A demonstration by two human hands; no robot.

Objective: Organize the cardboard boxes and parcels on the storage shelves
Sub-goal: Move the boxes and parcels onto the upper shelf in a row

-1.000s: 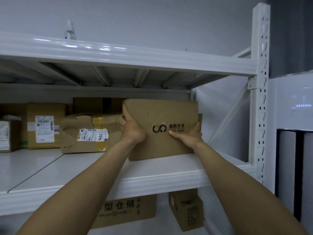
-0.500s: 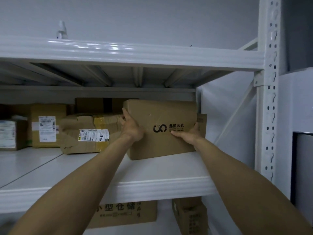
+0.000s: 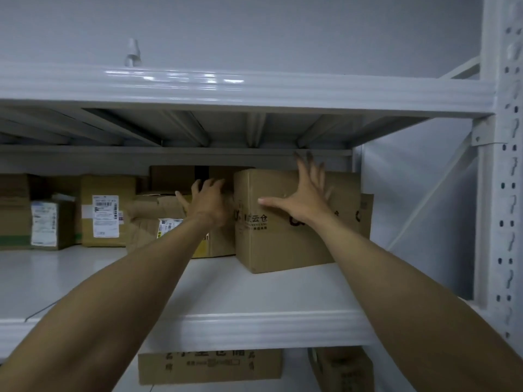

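A brown cardboard box with a black logo (image 3: 278,244) stands on the white middle shelf (image 3: 254,323), turned so one corner faces me. My right hand (image 3: 304,199) lies flat against its front face with fingers spread wide. My left hand (image 3: 208,202) rests at the box's left side with relaxed fingers, in front of a crumpled taped parcel (image 3: 152,213). Behind the box's right end another brown box (image 3: 366,219) shows.
More labelled boxes (image 3: 106,219) and a small parcel (image 3: 46,224) stand along the shelf's back left. The upper shelf beam (image 3: 254,91) hangs close above. A perforated white upright (image 3: 506,193) is at the right. Two boxes (image 3: 209,366) sit on the shelf below.
The box has been pushed back and to the right and turned corner-first. Both hands have let go of its sides; the right now presses flat on its front.
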